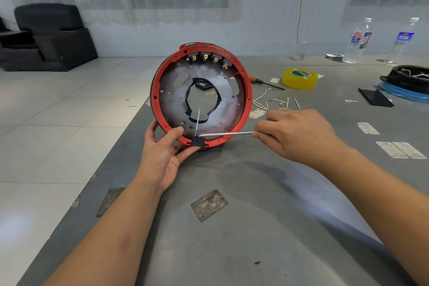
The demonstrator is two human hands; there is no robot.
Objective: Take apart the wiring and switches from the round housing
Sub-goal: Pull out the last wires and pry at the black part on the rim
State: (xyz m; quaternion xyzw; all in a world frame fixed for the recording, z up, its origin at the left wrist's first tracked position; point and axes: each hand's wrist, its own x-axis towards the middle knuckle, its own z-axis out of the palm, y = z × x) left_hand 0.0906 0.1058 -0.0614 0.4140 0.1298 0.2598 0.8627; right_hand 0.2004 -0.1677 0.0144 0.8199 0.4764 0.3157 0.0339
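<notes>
Housing (201, 90) upright between left-hand fingers (178, 131)

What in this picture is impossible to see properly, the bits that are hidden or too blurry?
Head view only:
- Right hand: its fingertips are tucked under, so the grip on the thin metal rod is unclear.
- Black switch on the red housing: its underside is hidden by the left hand.
- Bottle labels: too small to read.
- Black tray: cut off by the right edge.
- Screwdriver: its handle is mostly hidden behind the housing.
</notes>
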